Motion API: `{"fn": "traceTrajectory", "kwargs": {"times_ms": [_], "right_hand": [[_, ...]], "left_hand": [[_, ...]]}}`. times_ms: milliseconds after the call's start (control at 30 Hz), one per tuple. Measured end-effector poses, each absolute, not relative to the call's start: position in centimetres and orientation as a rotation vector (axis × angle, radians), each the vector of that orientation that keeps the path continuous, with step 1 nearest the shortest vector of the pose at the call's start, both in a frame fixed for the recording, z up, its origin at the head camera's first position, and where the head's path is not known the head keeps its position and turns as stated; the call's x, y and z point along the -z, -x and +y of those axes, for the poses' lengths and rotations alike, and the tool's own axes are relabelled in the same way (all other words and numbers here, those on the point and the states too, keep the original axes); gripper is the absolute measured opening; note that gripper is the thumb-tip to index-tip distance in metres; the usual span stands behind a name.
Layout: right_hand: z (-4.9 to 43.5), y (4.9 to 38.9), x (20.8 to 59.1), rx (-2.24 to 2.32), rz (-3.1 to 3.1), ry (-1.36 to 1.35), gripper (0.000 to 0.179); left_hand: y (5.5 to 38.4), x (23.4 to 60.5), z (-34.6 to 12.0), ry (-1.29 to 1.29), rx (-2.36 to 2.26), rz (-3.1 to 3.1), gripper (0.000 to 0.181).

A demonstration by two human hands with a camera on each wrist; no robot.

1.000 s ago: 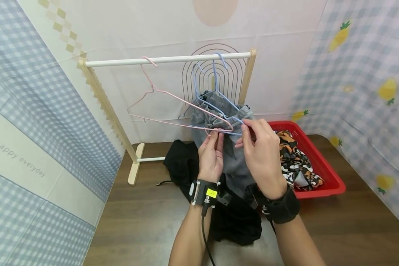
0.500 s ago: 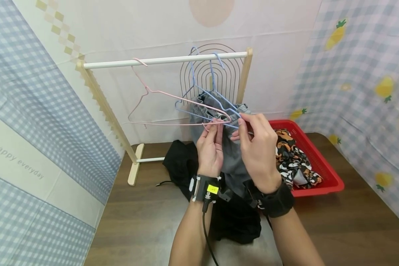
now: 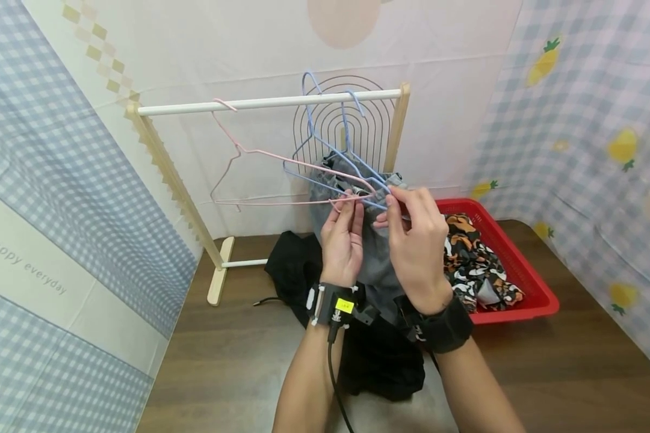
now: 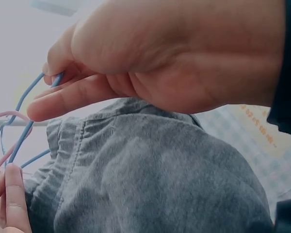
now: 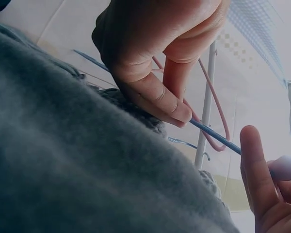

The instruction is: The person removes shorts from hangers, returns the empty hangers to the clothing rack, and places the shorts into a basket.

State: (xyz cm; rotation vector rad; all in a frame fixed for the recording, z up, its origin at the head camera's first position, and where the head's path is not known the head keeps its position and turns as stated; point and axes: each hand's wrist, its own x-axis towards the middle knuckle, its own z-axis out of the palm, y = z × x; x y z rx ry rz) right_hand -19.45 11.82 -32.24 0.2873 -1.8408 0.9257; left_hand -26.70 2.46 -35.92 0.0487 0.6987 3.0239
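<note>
A light-blue wire hanger (image 3: 310,117) is tilted in front of the rail, its hook rising above the white bar. My left hand (image 3: 343,240) pinches its lower wire from below. At its right corner, my right hand (image 3: 419,240) pinches the wire between thumb and fingers. A pink hanger (image 3: 239,147) hooked on the rail swings across, its right corner next to my left fingertips. Behind, a second blue hanger (image 3: 346,129) hangs from the rail with a grey garment (image 3: 379,255), whose gathered waistband shows in the left wrist view.
The rack's white rail (image 3: 184,109) runs between two wooden posts. Black clothing (image 3: 381,367) lies on the wooden tabletop (image 3: 216,367) beneath my arms. To the right, a red basket (image 3: 541,304) holds a patterned garment (image 3: 482,270). A curved wire rack (image 3: 330,120) stands behind.
Both hands have lifted the blue hanger slightly, so its hook has gone from below the rail to above it. The pink hanger's hook has slid a little left along the rail.
</note>
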Motion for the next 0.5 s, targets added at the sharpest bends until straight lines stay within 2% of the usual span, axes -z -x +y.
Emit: {"fn": "traceTrajectory", "kwargs": {"times_ms": [267, 500], "right_hand": [[11.9, 18.2, 34.0, -0.964, -1.807, -0.296, 0.020], [11.6, 17.6, 35.1, -1.001, -1.771, -0.301, 0.021]], "left_hand": [[26.2, 37.2, 2.5, -0.083, -3.019, 0.740, 0.026], [25.8, 37.8, 2.3, -0.116, -3.008, 0.760, 0.032]]}}
